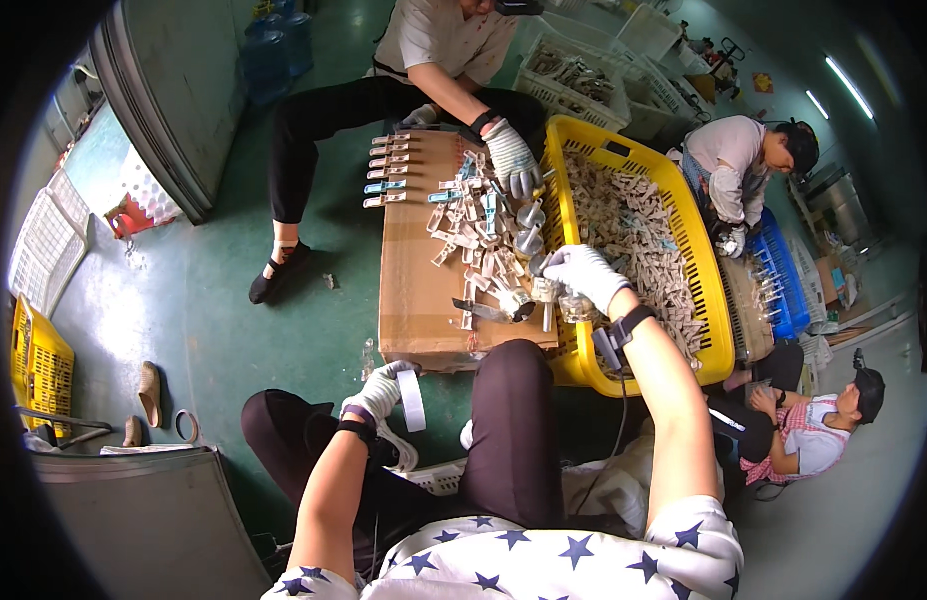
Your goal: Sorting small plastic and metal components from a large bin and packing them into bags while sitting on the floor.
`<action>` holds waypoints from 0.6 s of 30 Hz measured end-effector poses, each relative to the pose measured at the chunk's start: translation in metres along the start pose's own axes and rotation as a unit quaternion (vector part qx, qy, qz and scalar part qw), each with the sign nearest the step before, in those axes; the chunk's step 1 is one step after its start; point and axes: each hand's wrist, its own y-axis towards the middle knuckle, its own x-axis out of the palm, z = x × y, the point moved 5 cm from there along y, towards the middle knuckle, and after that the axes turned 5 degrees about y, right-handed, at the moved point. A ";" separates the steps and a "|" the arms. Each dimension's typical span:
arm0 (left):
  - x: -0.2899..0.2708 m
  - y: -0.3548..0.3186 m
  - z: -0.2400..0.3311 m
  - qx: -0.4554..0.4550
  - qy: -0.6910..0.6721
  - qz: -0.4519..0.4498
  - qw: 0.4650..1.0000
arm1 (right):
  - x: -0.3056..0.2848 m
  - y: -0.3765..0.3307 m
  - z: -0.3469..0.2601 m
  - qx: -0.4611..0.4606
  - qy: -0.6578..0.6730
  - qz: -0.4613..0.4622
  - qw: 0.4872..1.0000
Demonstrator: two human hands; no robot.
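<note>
My left hand (pixel 375 391), in a white glove, hangs below the near edge of a cardboard box (pixel 415 290) and is shut on a white paper strip (pixel 411 397). My gloved right hand (pixel 584 275) reaches over the box's right edge and grips a small clear packet (pixel 549 291) beside the yellow crate (pixel 718 330). A heap of small white packets (pixel 480 235) lies on the box top. Across the box, another person's gloved hand (pixel 510 158) rests on the heap.
The yellow crate is filled with several small packets (pixel 633 235). A row of packets (pixel 387 170) lines the box's far left. A blue crate (pixel 781 265) and two more people sit at the right. White crates (pixel 583 80) stand behind, a tape roll (pixel 186 426) lies on the green floor.
</note>
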 end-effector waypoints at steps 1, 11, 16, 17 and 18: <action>0.004 0.000 0.003 -0.004 0.005 -0.005 1.000 | 0.003 0.003 0.005 0.016 -0.036 0.010 0.999; -0.003 0.003 -0.005 0.011 -0.091 -0.011 0.996 | 0.006 0.013 0.000 0.057 -0.005 -0.049 0.997; 0.001 0.004 -0.002 -0.028 -0.165 -0.003 0.986 | -0.040 0.013 -0.034 0.059 0.038 0.021 0.997; 0.003 0.003 0.001 -0.038 -0.166 -0.001 0.985 | -0.050 0.015 -0.041 0.063 0.081 0.049 0.994; 0.002 0.006 0.001 -0.036 -0.167 -0.001 0.985 | -0.059 0.016 -0.052 0.062 0.124 0.075 0.987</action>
